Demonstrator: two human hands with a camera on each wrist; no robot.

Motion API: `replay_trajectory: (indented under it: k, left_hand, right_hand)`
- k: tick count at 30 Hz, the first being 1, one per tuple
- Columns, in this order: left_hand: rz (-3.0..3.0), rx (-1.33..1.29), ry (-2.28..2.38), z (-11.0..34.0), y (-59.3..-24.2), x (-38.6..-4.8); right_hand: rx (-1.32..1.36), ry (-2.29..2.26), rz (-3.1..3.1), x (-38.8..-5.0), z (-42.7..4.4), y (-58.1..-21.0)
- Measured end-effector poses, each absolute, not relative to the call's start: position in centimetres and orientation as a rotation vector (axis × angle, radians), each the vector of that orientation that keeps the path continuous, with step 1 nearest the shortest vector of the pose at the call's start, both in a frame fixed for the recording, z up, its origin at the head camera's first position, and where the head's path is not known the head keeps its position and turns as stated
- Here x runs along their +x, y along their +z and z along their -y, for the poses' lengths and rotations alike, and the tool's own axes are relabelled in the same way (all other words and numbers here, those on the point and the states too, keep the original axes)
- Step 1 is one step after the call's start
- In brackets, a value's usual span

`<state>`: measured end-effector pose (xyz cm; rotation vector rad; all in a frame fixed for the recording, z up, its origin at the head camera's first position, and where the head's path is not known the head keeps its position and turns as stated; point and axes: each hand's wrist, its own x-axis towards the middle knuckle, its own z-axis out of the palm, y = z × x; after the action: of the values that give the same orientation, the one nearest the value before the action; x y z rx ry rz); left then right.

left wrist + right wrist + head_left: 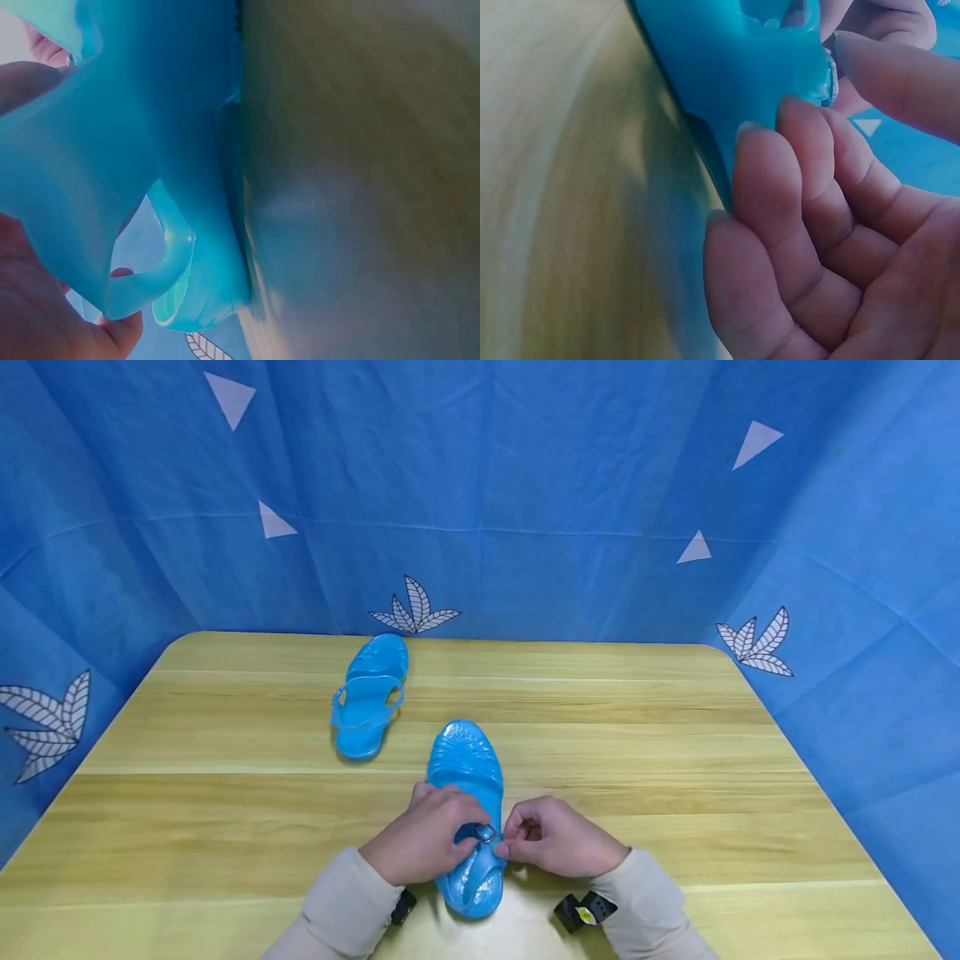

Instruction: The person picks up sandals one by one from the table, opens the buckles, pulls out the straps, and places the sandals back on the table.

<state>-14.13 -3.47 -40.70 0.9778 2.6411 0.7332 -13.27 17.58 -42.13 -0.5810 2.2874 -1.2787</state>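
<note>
A glossy blue sandal (pixel 467 764) lies on the table with its toe end pointing away from me. Over its strap, close to my right hand, sits a small silver-rimmed buckle (pixel 485 833). From the left side my left hand (pixel 427 837) holds the sandal's strap (pixel 67 172), fingers bent over it and thumb near the buckle. On the right, my right hand (pixel 561 837) pinches at the strap beside the buckle. Its curled fingers (pixel 769 176) rest along the sandal's side in the right wrist view. The exact grip of the fingertips is partly hidden.
A second blue sandal (pixel 367 697) lies farther back on the left, its strap standing in a loop. Beneath both is a wood-grain table (pixel 637 727). Blue patterned cloth (pixel 570 460) hangs behind and at the sides. Dark wrist straps (pixel 600 907) sit by the sleeves.
</note>
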Motion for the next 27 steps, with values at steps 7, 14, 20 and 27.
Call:
replay_trajectory:
  k: [7, 14, 20, 27]
  left_hand:
    - [-2.648, 0.965, 0.745, 3.4, -40.8, -14.0]
    - [-2.640, 0.965, 0.773, 3.3, -41.0, -14.0]
    - [-2.617, 0.971, 0.794, 3.6, -41.2, -14.3]
    - [-2.587, 0.974, 0.766, 3.6, -40.9, -14.6]
  right_hand:
    - [-0.570, -1.264, -2.278, -13.1, -17.3, -42.4]
    - [-0.580, -1.284, -2.256, -13.2, -17.3, -42.4]
    - [-0.612, -1.277, -2.252, -13.3, -17.4, -42.6]
    - [-0.642, -1.320, -2.189, -13.7, -17.7, -43.3]
